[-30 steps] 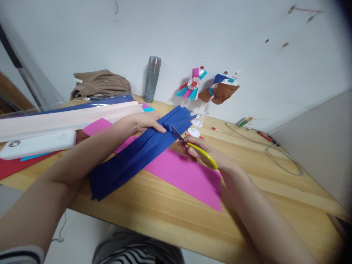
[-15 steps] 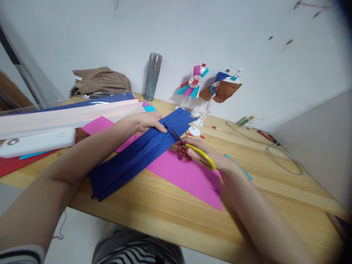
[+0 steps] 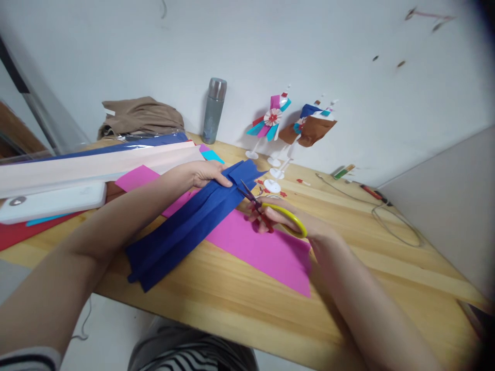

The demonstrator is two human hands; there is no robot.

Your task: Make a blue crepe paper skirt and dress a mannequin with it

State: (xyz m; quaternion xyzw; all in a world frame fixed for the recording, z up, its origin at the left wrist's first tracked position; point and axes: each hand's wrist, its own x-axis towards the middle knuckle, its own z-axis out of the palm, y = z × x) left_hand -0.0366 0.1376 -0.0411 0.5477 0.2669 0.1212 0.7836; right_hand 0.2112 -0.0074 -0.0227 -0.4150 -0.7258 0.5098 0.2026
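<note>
A strip of dark blue crepe paper (image 3: 185, 221) with lengthwise folds slants across the middle of the head view. My left hand (image 3: 211, 173) pinches it near its far end, thumb on top. In my right hand (image 3: 273, 211) is a pair of scissors (image 3: 284, 219) with a yellow handle loop and a red one. The scissor blades are parted, their tips at the blue paper just right of my left thumb. Beneath the strip and my right hand lies a pink paper sheet (image 3: 266, 252) on the wooden table (image 3: 371, 278).
Small paper dolls (image 3: 273, 117) on white stands are by the wall, near a grey thermos (image 3: 214, 111). At left lie a white power bank (image 3: 54, 202), rolls of pale paper (image 3: 100, 162) and a brown cloth (image 3: 143, 117). A cable (image 3: 386, 229) loops at right.
The scissors have drawn back slightly toward the right and their blades have parted wider. The far end of the blue paper has dropped a little. My left hand keeps its pinch.
</note>
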